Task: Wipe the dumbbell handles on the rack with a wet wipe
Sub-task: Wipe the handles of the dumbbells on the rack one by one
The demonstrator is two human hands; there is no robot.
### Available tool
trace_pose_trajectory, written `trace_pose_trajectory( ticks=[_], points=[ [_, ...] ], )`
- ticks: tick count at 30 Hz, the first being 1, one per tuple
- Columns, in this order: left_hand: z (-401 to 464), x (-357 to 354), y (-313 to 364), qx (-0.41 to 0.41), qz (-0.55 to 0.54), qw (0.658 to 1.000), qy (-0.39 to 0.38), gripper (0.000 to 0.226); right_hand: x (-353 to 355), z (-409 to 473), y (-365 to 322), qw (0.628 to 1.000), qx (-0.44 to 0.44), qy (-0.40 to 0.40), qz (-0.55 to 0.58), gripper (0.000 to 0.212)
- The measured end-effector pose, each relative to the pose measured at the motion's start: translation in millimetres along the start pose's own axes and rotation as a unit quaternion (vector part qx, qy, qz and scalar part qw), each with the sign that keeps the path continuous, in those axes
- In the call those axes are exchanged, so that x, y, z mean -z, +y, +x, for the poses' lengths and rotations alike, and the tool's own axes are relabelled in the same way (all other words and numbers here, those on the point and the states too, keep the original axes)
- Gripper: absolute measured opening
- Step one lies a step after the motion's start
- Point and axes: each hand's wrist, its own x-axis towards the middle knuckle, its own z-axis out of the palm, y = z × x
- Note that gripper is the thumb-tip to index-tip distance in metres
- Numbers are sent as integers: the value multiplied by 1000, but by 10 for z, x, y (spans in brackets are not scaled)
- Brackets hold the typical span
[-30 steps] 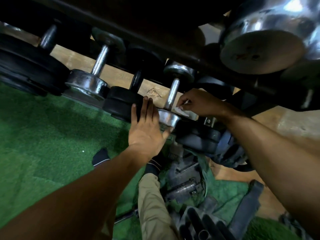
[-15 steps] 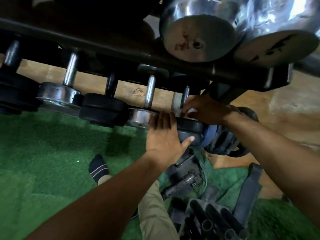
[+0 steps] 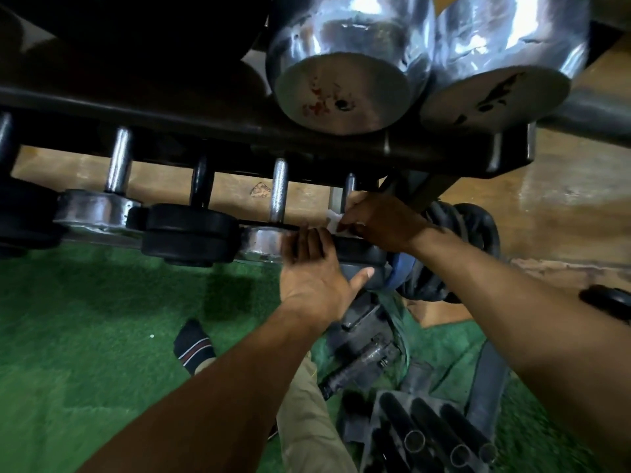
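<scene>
Green turf covers the floor, and a strip of brown wood floor runs behind it. A dark metal rack stretches across the top of the view. Two big shiny dumbbell heads sit on its upper shelf and hang over the hands, so the far ends of the lower dumbbells are hidden.

On the lower shelf a row of smaller dumbbells lies side by side, with the handles pointing away from the person. One silver handle stands just left of the hands. The next one, a dark handle, is the one being cleaned.

The right hand is closed around that dark handle, low down near its black end. It pinches a white wet wipe against the bar. Only a small corner of the wipe peeks out past the fingers.

The left hand lies flat and open. Its fingers rest on the front of the silver dumbbell head and the black head beside it, and the thumb sticks out to the right. It holds nothing.

Under the rack lie black weight plates, a blue one tucked among them, and a pile of dark bars and tubes. A foot in a dark striped sock and a tan trouser leg show below the arms.
</scene>
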Motion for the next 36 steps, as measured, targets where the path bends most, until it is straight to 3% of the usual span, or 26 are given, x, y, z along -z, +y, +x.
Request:
trace_pose_trajectory(
  ticks=[3,8,15,17,20,23,26,29,34,36],
  points=[
    [-2,17,1,-2,-6,1000,-12,111,84,50,18,997,-30,-25,65,21],
    [0,26,-7,4,-5,1000,-24,110,73,166,-34,984,-146,105,22,15],
    [1,10,-12,0,-6,1000,-22,110,-70,127,-181,961,-216,166,-51,49],
    [3,11,-7,0,-6,1000,-23,110,-30,156,-165,954,-251,154,-58,43],
    [12,6,-10,0,-2,1000,-24,110,95,203,-233,947,-270,170,38,26],
    [13,-1,-14,-2,-6,1000,-19,109,124,185,-354,939,-278,187,79,23],
    [8,-9,-18,-3,-10,1000,-14,109,65,130,-331,937,-312,112,114,32],
    [8,-11,-16,-3,-15,1000,-16,109,9,87,-237,923,-348,46,160,20],
    [4,7,-29,-4,-20,1000,-22,109,51,227,-157,899,-366,117,208,3],
    [10,-1,-28,-6,-25,999,-21,109,45,262,-115,896,-373,117,211,7]
  ],
)
